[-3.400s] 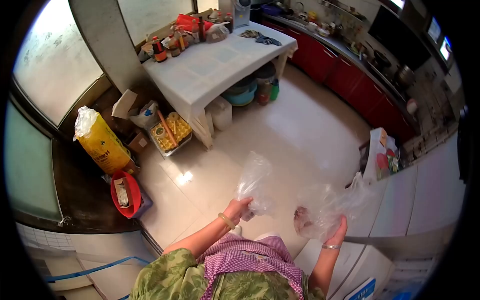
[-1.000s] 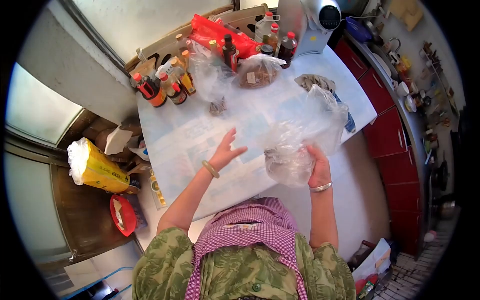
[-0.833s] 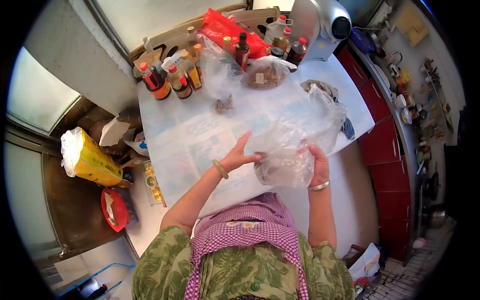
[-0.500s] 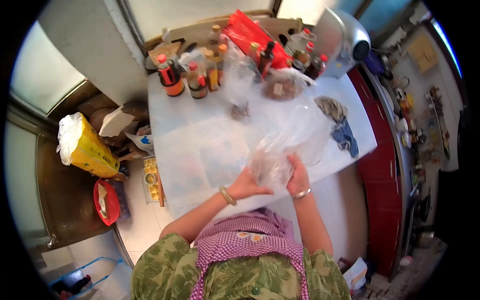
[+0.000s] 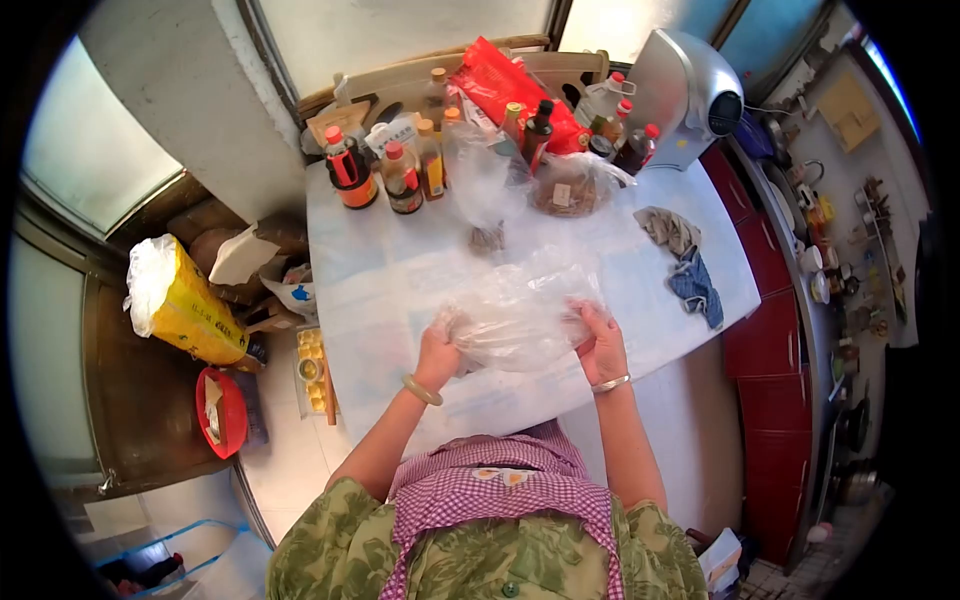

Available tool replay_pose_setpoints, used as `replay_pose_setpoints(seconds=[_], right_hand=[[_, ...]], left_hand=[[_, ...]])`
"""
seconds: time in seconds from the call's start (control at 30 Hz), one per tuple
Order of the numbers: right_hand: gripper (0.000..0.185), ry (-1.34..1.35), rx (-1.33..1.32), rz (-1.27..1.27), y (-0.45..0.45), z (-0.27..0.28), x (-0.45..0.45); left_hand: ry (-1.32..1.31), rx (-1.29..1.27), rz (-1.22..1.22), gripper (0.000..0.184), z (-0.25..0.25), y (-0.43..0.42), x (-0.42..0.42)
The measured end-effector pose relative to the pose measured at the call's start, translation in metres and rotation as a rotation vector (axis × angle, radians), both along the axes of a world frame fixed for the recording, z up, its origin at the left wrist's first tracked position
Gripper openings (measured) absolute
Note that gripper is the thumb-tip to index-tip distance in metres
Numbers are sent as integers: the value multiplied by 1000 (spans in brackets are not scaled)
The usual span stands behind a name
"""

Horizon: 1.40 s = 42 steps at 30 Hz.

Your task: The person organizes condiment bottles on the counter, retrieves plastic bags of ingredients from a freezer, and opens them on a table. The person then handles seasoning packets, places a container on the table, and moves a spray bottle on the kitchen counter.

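A clear plastic bag (image 5: 520, 315) is stretched between my two hands above the near side of the table. My left hand (image 5: 438, 352) grips its left end, the fingers partly covered by the film. At the opposite end my right hand (image 5: 601, 342) pinches the bag between thumb and fingers. The film looks crumpled and see-through, and I make out nothing inside it. Just beyond it on the table lies a small clear bag with something brown (image 5: 486, 240) at its bottom.
Sauce bottles (image 5: 403, 180) and a red bag (image 5: 515, 90) crowd the far side of the white-covered table (image 5: 370, 300). A bag of brown food (image 5: 567, 196) lies there too. Cloths (image 5: 690, 275) rest on the right, below a silver appliance (image 5: 680, 95). Red cabinets (image 5: 770, 350) stand beyond.
My hands have moved apart, the left one outward to the left. The plastic bag, bunched between them before, is now spread wide. The camera view has shifted slightly.
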State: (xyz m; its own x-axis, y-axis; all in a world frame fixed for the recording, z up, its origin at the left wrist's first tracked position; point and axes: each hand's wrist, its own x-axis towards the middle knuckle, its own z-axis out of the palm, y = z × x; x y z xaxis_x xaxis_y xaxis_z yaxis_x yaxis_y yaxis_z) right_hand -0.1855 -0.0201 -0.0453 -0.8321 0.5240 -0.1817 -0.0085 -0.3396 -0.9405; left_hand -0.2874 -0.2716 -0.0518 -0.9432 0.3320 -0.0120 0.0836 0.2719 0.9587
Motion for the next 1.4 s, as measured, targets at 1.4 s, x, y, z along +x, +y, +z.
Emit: replay_pose_setpoints(seconds=[1.4], right_hand=[[32, -171, 1115, -231, 12, 53, 36]], left_hand=[[-301, 354, 170, 20, 15, -70, -26]])
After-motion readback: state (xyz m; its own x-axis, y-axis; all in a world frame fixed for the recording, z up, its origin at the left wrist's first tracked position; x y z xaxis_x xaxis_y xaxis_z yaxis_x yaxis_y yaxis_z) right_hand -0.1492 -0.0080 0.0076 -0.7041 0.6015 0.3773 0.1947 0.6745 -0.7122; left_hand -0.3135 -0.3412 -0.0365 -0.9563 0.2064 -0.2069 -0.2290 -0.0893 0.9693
